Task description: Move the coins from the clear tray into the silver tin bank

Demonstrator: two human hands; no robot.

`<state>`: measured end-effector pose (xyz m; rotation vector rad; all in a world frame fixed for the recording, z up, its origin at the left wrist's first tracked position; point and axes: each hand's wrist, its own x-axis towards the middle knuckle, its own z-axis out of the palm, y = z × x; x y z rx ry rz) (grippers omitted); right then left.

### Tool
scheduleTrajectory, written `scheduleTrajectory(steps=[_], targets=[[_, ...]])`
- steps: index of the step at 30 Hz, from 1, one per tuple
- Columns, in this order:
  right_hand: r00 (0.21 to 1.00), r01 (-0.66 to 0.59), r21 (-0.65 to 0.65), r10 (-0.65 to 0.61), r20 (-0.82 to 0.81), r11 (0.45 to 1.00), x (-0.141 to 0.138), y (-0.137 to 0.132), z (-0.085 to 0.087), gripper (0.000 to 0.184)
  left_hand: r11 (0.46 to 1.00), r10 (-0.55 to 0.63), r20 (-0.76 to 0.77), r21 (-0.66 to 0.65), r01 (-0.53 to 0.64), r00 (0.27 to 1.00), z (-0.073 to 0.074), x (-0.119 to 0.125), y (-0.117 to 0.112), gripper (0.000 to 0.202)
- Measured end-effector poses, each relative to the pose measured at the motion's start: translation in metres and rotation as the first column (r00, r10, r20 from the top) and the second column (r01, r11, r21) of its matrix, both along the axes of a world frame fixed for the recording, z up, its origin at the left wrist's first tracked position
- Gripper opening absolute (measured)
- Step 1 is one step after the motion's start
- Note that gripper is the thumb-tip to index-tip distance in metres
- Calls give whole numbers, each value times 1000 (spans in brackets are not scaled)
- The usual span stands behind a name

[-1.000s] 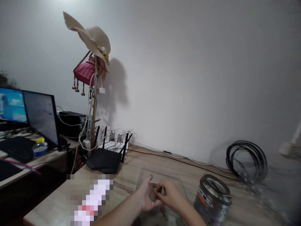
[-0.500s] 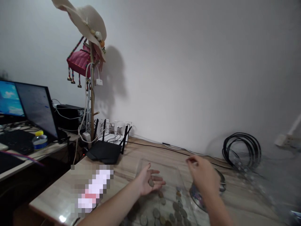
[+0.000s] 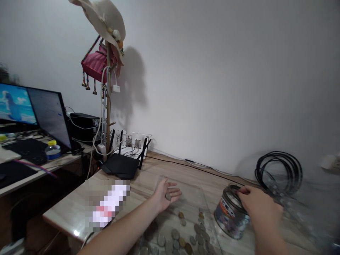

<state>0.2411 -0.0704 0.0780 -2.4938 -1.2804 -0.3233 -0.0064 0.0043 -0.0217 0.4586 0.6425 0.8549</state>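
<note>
My left hand [image 3: 164, 194] lies palm up over the table with its fingers spread, and a single coin [image 3: 168, 196] rests in the palm. My right hand [image 3: 255, 205] is over the top of a metal tin [image 3: 228, 216] at the right, fingertips pinched at its lid; whether they hold anything I cannot make out. Several coins [image 3: 186, 237] lie scattered on a clear sheet [image 3: 193, 202] on the wooden table [image 3: 148, 180], between my two arms.
A black router [image 3: 121, 165] and a white power strip [image 3: 132, 143] sit at the table's back left by a stand with a hat [image 3: 106, 17] and pink bag. Monitors [image 3: 47, 120] and a bottle [image 3: 52, 150] are on the left desk. Coiled black cable [image 3: 278, 171] leans at the right.
My hands were together a second ago. The right hand has since swung right and come down onto the tin's top. The left hand stays open with a coin in it.
</note>
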Motion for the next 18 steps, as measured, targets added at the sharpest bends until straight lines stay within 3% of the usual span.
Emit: scheduleTrajectory(steps=[3,5,7,8,9,11,12,15,18], targets=[[985,-115,157,92,144,981,-18,6,-4,36,998,62,67,-14,-61,996,6,-1,-2,48],[942,-333,250,307,140,909,-41,14,-15,37,997,80,104,-23,-78,991,9,-2,-5,49],[791,-591,244,612,-10,769,-71,22,-31,31,996,90,139,-14,-89,986,11,-3,-7,48],[672,-708,211,735,-95,674,-87,26,-40,28,996,86,155,-3,-86,984,11,-3,-7,48],[513,-830,154,842,-165,536,-102,30,-49,26,997,74,168,11,-77,983,11,-3,-8,48],[367,-913,88,897,-245,397,-124,35,-64,17,998,32,186,41,-41,982,10,-3,-8,49],[339,-927,69,903,-264,368,-130,36,-70,15,998,3,191,56,-14,982,10,-3,-8,50],[358,-916,89,898,-257,390,-134,39,-77,18,993,-74,220,106,51,973,8,-1,-8,46],[443,-866,163,877,-188,472,-120,40,-70,26,983,-131,211,153,100,969,7,2,-10,40]])
